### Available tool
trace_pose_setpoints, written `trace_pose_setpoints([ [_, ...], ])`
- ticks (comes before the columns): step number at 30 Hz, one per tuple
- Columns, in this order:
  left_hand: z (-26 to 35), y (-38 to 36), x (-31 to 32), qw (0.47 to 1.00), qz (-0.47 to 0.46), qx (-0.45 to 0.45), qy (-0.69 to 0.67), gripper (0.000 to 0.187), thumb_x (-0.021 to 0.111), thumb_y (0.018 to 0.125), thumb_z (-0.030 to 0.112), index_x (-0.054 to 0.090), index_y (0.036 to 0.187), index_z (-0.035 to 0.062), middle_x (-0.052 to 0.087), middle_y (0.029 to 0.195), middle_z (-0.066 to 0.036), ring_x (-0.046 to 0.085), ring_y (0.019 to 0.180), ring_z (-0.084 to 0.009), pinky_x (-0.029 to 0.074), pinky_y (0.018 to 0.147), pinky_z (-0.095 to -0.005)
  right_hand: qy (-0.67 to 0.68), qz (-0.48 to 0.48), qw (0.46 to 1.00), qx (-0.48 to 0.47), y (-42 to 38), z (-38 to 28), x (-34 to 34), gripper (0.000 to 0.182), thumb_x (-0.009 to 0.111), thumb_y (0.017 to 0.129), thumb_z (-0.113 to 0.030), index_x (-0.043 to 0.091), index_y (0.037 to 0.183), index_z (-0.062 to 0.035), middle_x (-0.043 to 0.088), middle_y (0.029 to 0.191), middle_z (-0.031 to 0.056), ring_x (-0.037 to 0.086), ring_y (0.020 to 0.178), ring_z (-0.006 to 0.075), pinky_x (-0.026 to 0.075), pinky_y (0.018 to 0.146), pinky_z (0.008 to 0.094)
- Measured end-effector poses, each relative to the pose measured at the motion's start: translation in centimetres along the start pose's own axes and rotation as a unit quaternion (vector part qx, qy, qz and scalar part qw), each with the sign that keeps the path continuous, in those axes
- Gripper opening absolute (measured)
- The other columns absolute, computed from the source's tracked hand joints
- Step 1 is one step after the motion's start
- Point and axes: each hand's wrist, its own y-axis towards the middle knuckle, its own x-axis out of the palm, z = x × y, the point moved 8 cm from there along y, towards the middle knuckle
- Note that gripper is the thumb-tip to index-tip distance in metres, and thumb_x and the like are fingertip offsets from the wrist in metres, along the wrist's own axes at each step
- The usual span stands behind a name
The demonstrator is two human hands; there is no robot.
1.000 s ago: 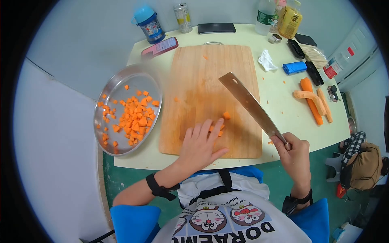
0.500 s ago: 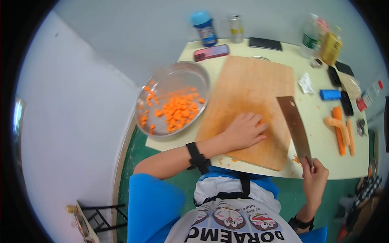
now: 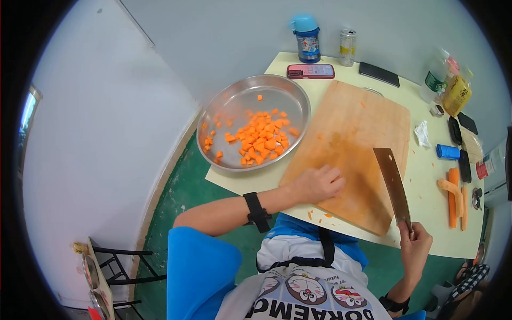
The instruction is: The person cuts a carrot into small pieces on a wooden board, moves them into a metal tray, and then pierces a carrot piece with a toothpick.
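Observation:
My left hand (image 3: pixel 319 185) is over the near left part of the wooden cutting board (image 3: pixel 362 117), its fingers curled together; what they hold, if anything, is hidden. My right hand (image 3: pixel 415 241) grips the handle of a cleaver (image 3: pixel 393 181), whose blade points away from me over the board's right edge. Orange stains and a few tiny bits mark the board. To its left, a round metal tray (image 3: pixel 216 106) holds a heap of diced carrot (image 3: pixel 261 140).
Carrots (image 3: pixel 453 200), a blue roll (image 3: pixel 448 152) and crumpled tissue (image 3: pixel 423 134) lie right of the board. Behind stand a blue flask (image 3: pixel 308 44), a can (image 3: pixel 347 48) and bottles (image 3: pixel 434 77), with a pink phone (image 3: pixel 311 71) and a black phone (image 3: pixel 379 74).
The view has shifted, moving the tray and board rightward in the picture. My left hand has gone from spread fingers on the board to curled ones. The cleaver stays in my right hand.

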Motion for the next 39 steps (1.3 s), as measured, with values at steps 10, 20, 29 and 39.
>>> trace_pose_setpoints([
  [10, -1.9, -1.2, -0.2, 1.0, -0.006, -0.004, -0.014, 0.018, 0.064, 0.069, 0.016, 0.048, 0.072, 0.0074, 0.043, 0.069, -0.005, 0.053, 0.063, -0.0189, 0.043, 0.044, -0.0274, -0.05, 0.002, 0.998, -0.024, 0.5, -1.6, 1.6, 0.025, 0.065, 0.08, -0.013, 0.055, 0.067, 0.0051, 0.026, 0.046, -0.0016, 0.02, 0.046, 0.0066, 0.014, 0.042, 0.0291],
  [20, -3.0, -2.0, -0.9, 0.996, 0.017, -0.074, -0.045, 0.018, 0.061, 0.076, 0.021, 0.049, 0.072, 0.0079, 0.044, 0.072, -0.006, 0.053, 0.063, -0.0204, 0.043, 0.043, -0.0284, -0.068, -0.016, 0.997, -0.028, 0.6, -3.0, 3.0, 0.025, 0.066, 0.08, -0.014, 0.054, 0.067, 0.0043, 0.027, 0.046, -0.0009, 0.021, 0.046, 0.0066, 0.015, 0.042, 0.0288],
  [29, -3.3, -2.7, -0.5, 0.993, 0.002, -0.111, -0.028, 0.019, 0.062, 0.076, 0.019, 0.048, 0.07, 0.0093, 0.044, 0.068, -0.005, 0.053, 0.059, -0.018, 0.042, 0.042, -0.0296, -0.054, 0.004, 0.999, -0.006, 0.5, -2.8, 2.6, 0.023, 0.067, 0.078, -0.012, 0.055, 0.068, 0.0043, 0.028, 0.045, -0.0009, 0.022, 0.045, 0.0059, 0.016, 0.041, 0.0283],
  [39, -1.6, -2.6, -1.4, 0.998, 0.003, 0.046, -0.032, 0.023, 0.065, 0.074, 0.02, 0.046, 0.064, 0.0122, 0.04, 0.059, -0.001, 0.047, 0.051, -0.0153, 0.038, 0.04, -0.0286, -0.058, 0.005, 0.998, -0.027, 0.2, -3.2, 2.3, 0.019, 0.068, 0.076, -0.011, 0.058, 0.069, 0.0038, 0.038, 0.041, 0.0048, 0.03, 0.037, 0.0092, 0.024, 0.038, 0.0266],
])
